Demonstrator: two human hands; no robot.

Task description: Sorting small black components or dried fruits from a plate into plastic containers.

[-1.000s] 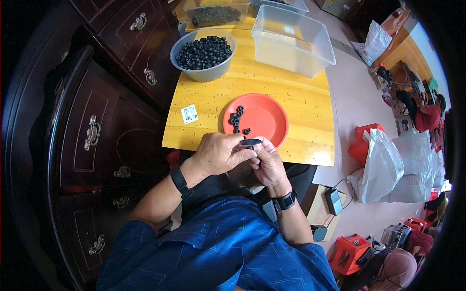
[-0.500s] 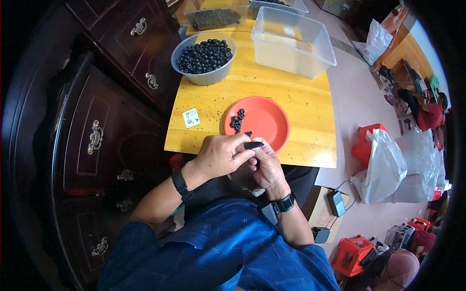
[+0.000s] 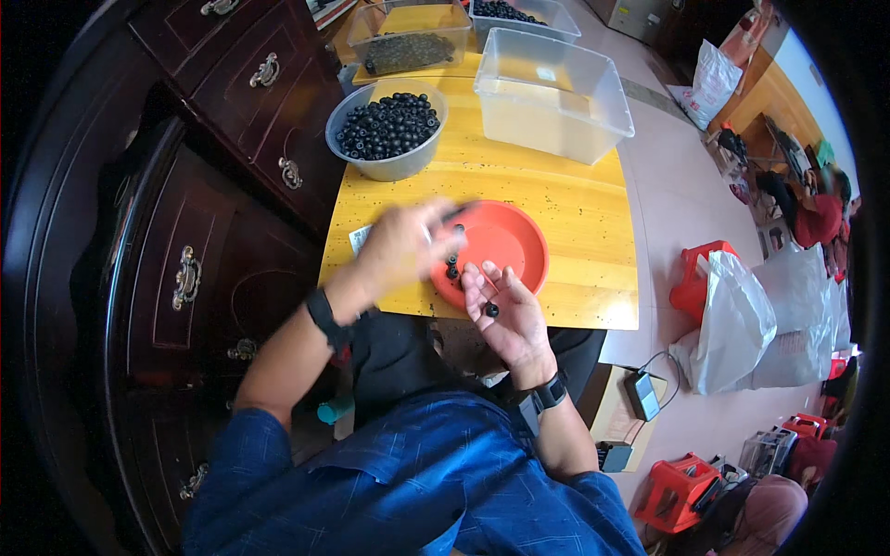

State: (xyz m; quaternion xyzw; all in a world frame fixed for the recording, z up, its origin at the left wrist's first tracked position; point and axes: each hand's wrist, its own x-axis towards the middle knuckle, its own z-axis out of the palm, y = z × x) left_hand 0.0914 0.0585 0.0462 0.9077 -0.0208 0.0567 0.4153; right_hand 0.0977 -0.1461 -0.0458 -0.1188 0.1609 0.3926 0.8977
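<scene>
My left hand [image 3: 399, 243], smeared by motion, is raised over the left side of a red plastic dish [image 3: 519, 232]. A dark, slender piece [image 3: 460, 211] sticks out from its fingertips; its kind is too blurred to tell. Palm up at the dish's near edge is my right hand [image 3: 510, 324], fingers loosely curled. A small round black piece with a hole [image 3: 491, 309], like a bead, rests in it. Several similar black pieces [image 3: 452, 267] lie along the dish's left side, partly hidden by my left hand.
On the yellow table [image 3: 584, 232] stand a round tub [image 3: 408, 167] of black pieces and a clear rectangular box [image 3: 547, 130]. Farther back are two more clear bins [image 3: 413, 46]. Dark drawers [image 3: 250, 120] flank the left; a printed card [image 3: 359, 238] lies behind my left hand.
My hands have parted. The left has moved up and left with the dark slender piece; the right has turned palm up and dropped slightly nearer, showing the round black piece. The view has shifted slightly.
</scene>
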